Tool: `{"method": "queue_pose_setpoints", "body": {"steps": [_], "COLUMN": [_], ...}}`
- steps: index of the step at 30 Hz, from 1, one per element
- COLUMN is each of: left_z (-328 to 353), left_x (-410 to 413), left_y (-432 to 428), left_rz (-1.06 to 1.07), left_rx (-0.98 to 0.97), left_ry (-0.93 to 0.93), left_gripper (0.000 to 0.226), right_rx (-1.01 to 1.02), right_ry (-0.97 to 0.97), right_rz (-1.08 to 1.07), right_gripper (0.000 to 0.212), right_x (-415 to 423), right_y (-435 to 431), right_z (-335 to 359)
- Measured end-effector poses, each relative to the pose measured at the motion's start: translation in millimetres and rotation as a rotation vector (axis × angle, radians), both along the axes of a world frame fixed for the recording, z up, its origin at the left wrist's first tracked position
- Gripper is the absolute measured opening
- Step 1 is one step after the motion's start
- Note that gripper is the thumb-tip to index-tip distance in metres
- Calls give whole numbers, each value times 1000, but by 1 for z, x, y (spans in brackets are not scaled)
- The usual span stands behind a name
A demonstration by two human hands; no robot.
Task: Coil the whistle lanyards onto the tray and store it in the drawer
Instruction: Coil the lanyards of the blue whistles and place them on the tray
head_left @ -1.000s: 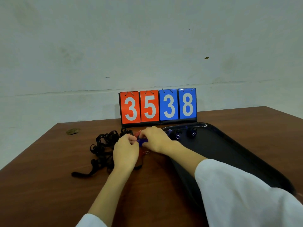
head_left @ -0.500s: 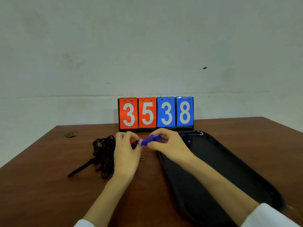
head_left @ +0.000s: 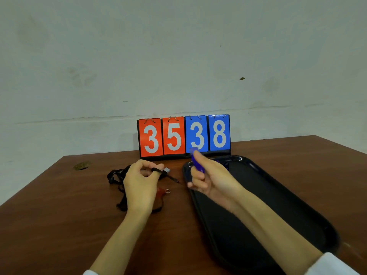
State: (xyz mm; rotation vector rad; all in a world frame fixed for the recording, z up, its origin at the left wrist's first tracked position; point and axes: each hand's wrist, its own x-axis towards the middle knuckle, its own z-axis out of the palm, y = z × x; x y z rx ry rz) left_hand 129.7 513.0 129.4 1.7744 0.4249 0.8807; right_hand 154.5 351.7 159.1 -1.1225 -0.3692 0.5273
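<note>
My right hand [head_left: 210,179] grips a blue whistle [head_left: 196,161] upright, over the near-left rim of the black tray [head_left: 278,195]. My left hand [head_left: 141,185] pinches the metal clip end of a black lanyard [head_left: 165,171], apart from the whistle. The rest of the black lanyards [head_left: 116,175] lie tangled on the table to the left of that hand. A red whistle [head_left: 160,192] with a small metal ring lies on the table just under my left hand. Dark whistles sit at the tray's far end, mostly hidden behind my right hand.
A flip scoreboard [head_left: 184,135] reading 35 38 stands at the back of the brown wooden table [head_left: 59,225], against the pale wall. A small brownish scrap [head_left: 81,166] lies at the table's far left.
My hands have pulled apart: the blue whistle went right and up in my right hand, while the lanyard clip stayed with my left. The camera has tilted upward.
</note>
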Motion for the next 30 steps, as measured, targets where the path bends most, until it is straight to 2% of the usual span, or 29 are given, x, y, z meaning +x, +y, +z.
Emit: {"method": "queue_pose_setpoints", "body": {"steps": [6, 8, 10, 15, 17, 20, 22, 24, 26, 28, 30], "left_z": [-1, 3, 7, 11, 11, 10, 7, 6, 4, -1, -6], "left_x": [1, 1, 1, 0, -1, -3, -3, -2, 0, 3, 2], "left_y": [17, 25, 28, 22, 24, 28, 30, 27, 23, 18, 6], "left_rz": [42, 34, 15, -80, -120, -147, -111, -77, -49, 32, 22], "left_rx": [-109, -139, -170, -342, -369, -420, -391, -298, -134, 164, 320], "left_ry": [-68, -82, -91, -63, -21, -13, 22, 117, 269, 404, 297], "left_gripper": [10, 13, 20, 11, 16, 12, 10, 8, 22, 46, 57], "right_rx": [-777, -981, -1100, -1209, -1319, -1473, -1490, -1402, -1213, -977, -697], "right_ry": [-482, -550, -583, -608, -605, -584, -579, -565, -577, -586, -501], "right_rz": [23, 96, 82, -379, -485, -595, -656, -687, -688, -624, -481], "right_gripper": [30, 29, 24, 28, 31, 35, 35, 33, 28, 23, 23], "right_x": [3, 4, 8, 26, 35, 42, 44, 45, 46, 39, 26], "right_y": [-4, -8, -12, -25, -33, -47, -52, -50, -43, -32, -17], "right_z": [-6, -7, -9, -18, -20, -20, -21, -23, -26, -24, -18]}}
